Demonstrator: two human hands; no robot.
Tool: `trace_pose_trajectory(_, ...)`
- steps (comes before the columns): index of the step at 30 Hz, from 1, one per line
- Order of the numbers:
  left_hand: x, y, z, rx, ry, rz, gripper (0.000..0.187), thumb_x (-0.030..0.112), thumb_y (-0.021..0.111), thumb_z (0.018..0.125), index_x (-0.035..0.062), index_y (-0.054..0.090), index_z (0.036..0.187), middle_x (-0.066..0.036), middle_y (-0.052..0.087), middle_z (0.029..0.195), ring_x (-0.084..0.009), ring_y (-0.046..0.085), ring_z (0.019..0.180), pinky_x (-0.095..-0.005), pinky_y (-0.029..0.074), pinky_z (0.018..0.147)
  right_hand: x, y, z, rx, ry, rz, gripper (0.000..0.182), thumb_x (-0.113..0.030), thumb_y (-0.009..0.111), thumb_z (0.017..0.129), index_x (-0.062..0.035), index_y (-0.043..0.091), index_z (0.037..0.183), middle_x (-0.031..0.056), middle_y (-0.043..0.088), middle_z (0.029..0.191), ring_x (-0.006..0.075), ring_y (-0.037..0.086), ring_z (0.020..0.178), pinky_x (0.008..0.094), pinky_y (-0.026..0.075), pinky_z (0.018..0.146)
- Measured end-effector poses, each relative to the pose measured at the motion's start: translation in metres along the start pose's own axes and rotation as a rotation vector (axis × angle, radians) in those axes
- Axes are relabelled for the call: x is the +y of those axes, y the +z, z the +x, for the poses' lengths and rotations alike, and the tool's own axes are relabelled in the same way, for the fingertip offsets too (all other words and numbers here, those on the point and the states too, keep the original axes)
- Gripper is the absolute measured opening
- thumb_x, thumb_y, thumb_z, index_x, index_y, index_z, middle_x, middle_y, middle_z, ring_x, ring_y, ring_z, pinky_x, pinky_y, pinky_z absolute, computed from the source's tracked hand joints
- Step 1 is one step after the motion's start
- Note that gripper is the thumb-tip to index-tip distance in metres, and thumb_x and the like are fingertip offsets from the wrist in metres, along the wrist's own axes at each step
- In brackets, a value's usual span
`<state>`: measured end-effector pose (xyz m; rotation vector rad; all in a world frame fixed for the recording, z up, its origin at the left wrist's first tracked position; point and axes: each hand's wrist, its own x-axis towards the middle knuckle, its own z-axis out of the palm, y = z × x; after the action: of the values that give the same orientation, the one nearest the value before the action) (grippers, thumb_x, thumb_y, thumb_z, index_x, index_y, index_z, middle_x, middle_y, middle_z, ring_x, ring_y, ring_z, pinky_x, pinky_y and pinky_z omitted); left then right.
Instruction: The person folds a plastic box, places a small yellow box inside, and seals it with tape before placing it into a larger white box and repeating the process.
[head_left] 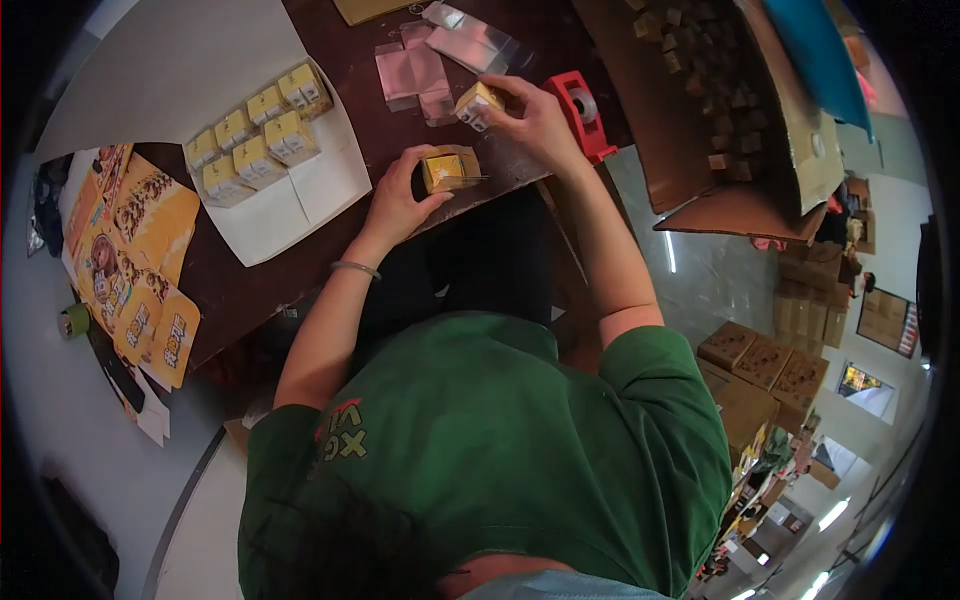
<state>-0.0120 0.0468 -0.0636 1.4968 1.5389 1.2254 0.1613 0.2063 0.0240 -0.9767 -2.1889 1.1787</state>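
My left hand (400, 200) is wrapped round a small yellow box (441, 173) with a clear plastic sleeve about it, near the table's front edge. Up and to the right, my right hand (527, 118) grips a second small yellow-and-white box (477, 104) between thumb and fingers. Flat clear plastic pieces (415, 72) lie on the dark table just beyond the hands. Beside my right hand stands a red tape dispenser (583, 115). To the left, a white tray (335, 188) holds several yellow boxes (252, 160) in two rows.
Orange printed sheets (135, 240) lie at the table's left end. A large open cardboard carton (690, 190) at the right holds many small blocks (720, 90). Stacked brown cartons (765, 365) stand on the floor farther right. The dark table (245, 300) ends close to my lap.
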Motion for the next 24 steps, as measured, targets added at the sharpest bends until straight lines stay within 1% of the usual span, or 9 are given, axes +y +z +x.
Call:
trace_pose_trajectory(3, -0.002, -0.002, 0.001, -0.026, 0.003, -0.030, 0.061, 0.017, 0.081, 0.074, 0.0073, 0.050, 0.125, -0.015, 0.061, 0.121, -0.0358, 0.057, 0.116, -0.0425, 0.046, 0.099, -0.057, -0.013, -0.011, -0.269, -0.067, 0.268, 0.042, -0.013, 0.071, 0.089, -0.0026, 0.060, 0.128, 0.0072, 0.066, 0.116, 0.0124, 0.061, 0.107, 0.0290, 0.050, 0.093)
trace_pose_trajectory(5, -0.003, -0.004, 0.000, -0.052, -0.036, -0.068, 0.060, 0.017, 0.081, 0.074, 0.0067, 0.051, 0.125, -0.015, 0.062, 0.121, -0.0355, 0.058, 0.115, -0.0423, 0.046, 0.099, -0.059, -0.005, -0.018, -0.509, -0.119, 0.134, 0.048, -0.015, 0.076, 0.083, -0.0033, 0.061, 0.127, 0.0088, 0.065, 0.119, 0.0182, 0.061, 0.111, 0.0326, 0.047, 0.099)
trace_pose_trajectory(6, -0.002, -0.005, 0.000, -0.058, -0.044, -0.046, 0.060, 0.017, 0.080, 0.074, 0.0065, 0.051, 0.125, -0.015, 0.062, 0.121, -0.0353, 0.058, 0.115, -0.0422, 0.046, 0.099, -0.064, 0.000, -0.022, -0.513, -0.262, -0.267, 0.052, -0.019, 0.078, 0.080, -0.0053, 0.061, 0.127, 0.0129, 0.064, 0.119, 0.0261, 0.061, 0.109, 0.0376, 0.044, 0.103)
trace_pose_trajectory(9, -0.004, -0.002, 0.000, -0.056, -0.030, -0.011, 0.059, 0.017, 0.080, 0.074, 0.0056, 0.052, 0.125, -0.016, 0.062, 0.120, -0.0345, 0.059, 0.115, -0.0419, 0.046, 0.099, -0.042, 0.010, -0.029, -0.281, -0.456, -0.241, 0.048, -0.020, 0.077, 0.080, -0.0068, 0.064, 0.124, 0.0160, 0.063, 0.121, 0.0348, 0.061, 0.101, 0.0431, 0.046, 0.099)
trace_pose_trajectory(12, -0.005, -0.001, 0.000, -0.038, -0.008, -0.023, 0.059, 0.017, 0.079, 0.074, 0.0053, 0.052, 0.125, -0.016, 0.062, 0.120, -0.0348, 0.059, 0.115, -0.0422, 0.046, 0.098, -0.033, 0.018, -0.046, -0.106, -0.325, -0.098, 0.049, -0.022, 0.077, 0.082, -0.0077, 0.063, 0.126, 0.0137, 0.060, 0.127, 0.0295, 0.062, 0.102, 0.0392, 0.048, 0.096)
trace_pose_trajectory(15, -0.001, -0.002, 0.000, -0.040, 0.000, -0.012, 0.059, 0.017, 0.079, 0.074, 0.0055, 0.051, 0.125, -0.017, 0.062, 0.119, -0.0354, 0.059, 0.114, -0.0423, 0.047, 0.097, -0.030, 0.016, -0.056, -0.146, 0.010, 0.324, 0.051, -0.020, 0.076, 0.083, -0.0078, 0.062, 0.130, 0.0110, 0.055, 0.134, 0.0213, 0.058, 0.111, 0.0340, 0.044, 0.099)
trace_pose_trajectory(19, -0.001, -0.003, 0.000, -0.048, -0.027, 0.023, 0.059, 0.016, 0.080, 0.074, 0.0061, 0.051, 0.125, -0.017, 0.063, 0.119, -0.0359, 0.060, 0.114, -0.0423, 0.047, 0.097, -0.029, 0.017, -0.053, -0.107, 0.068, 0.418, 0.043, -0.013, 0.073, 0.084, -0.0081, 0.064, 0.126, 0.0086, 0.060, 0.120, 0.0144, 0.060, 0.099, 0.0279, 0.048, 0.091)
trace_pose_trajectory(23, 0.001, -0.003, 0.001, -0.053, -0.038, 0.020, 0.060, 0.016, 0.080, 0.073, 0.0066, 0.051, 0.125, -0.017, 0.063, 0.119, -0.0358, 0.060, 0.113, -0.0422, 0.047, 0.097, -0.025, 0.030, -0.044, -0.144, -0.077, 0.051, 0.040, -0.014, 0.074, 0.079, -0.0041, 0.066, 0.117, 0.0109, 0.060, 0.113, 0.0223, 0.064, 0.094, 0.0313, 0.051, 0.084)
trace_pose_trajectory(24, 0.000, -0.004, 0.001, -0.058, -0.038, 0.015, 0.060, 0.016, 0.081, 0.073, 0.0067, 0.051, 0.125, -0.017, 0.063, 0.119, -0.0356, 0.060, 0.113, -0.0422, 0.048, 0.097, -0.023, 0.032, -0.046, -0.128, -0.107, 0.079, 0.039, -0.013, 0.073, 0.081, -0.0046, 0.066, 0.118, 0.0085, 0.060, 0.112, 0.0193, 0.062, 0.094, 0.0296, 0.050, 0.085)
